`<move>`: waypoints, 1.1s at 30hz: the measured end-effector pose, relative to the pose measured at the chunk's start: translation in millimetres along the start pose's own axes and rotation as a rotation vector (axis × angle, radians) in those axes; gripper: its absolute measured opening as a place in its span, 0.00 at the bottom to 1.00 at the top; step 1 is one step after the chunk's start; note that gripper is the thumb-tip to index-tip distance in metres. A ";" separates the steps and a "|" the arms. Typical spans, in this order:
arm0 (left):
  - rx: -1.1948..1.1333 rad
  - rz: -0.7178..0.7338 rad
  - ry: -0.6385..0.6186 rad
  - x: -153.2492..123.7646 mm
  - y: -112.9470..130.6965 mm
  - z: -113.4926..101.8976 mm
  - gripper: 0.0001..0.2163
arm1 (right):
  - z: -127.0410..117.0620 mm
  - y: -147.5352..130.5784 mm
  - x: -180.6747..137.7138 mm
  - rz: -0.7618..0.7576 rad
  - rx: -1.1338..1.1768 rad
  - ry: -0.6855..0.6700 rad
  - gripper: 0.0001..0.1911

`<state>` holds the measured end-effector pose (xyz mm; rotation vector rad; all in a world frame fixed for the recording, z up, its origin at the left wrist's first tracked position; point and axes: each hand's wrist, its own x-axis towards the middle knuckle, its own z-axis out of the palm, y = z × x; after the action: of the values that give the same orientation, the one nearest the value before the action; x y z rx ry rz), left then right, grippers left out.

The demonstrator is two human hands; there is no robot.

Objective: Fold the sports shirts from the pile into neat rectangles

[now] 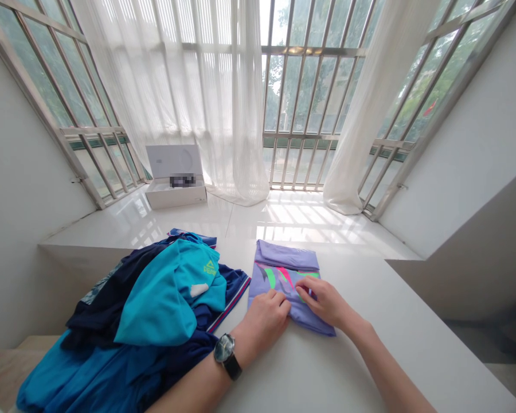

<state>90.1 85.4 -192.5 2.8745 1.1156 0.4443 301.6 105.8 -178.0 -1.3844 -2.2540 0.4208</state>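
Nearest: watch (225, 350) on the left wrist, just behind the left grip. Left grip (264, 318): fingers curled, knuckles up, resting on the near left edge of the purple shirt (284, 281); can't tell if cloth is caught under them. Right grip (327, 298): narrow, thumb and index tips close together over the shirt's right part, maybe pinching a bit of print; contact unclear. Shirt sits flat on the white tabletop (399, 327), under and just beyond both grips.

Progress, as judged: shirt mostly folded. It's a compact block, far end turned into a band, bright print facing up. Near edge slants and pokes out below the right grip, so squaring and smoothing look undone.

Left of the left grip, near it: clothes pile, loose and crumpled. Teal top (163, 298) over navy cloth (107, 304), blue cloth (90, 373) nearest, striped trim (230, 304) reaching toward the shirt. None of it looks folded.

Far beyond the grips: open white box (176, 198) on the sill (292, 221), contents blurred, then curtains (236, 103) and window bars (313, 51).
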 end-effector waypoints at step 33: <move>-0.304 -0.314 0.021 -2.8 -31.8 -13.7 0.14 | -44.1 28.9 -12.4 0.125 0.083 -0.022 0.11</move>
<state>63.5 106.1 -184.1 2.3900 1.3410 0.5703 351.6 108.5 -157.3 -1.4889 -2.1485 0.5672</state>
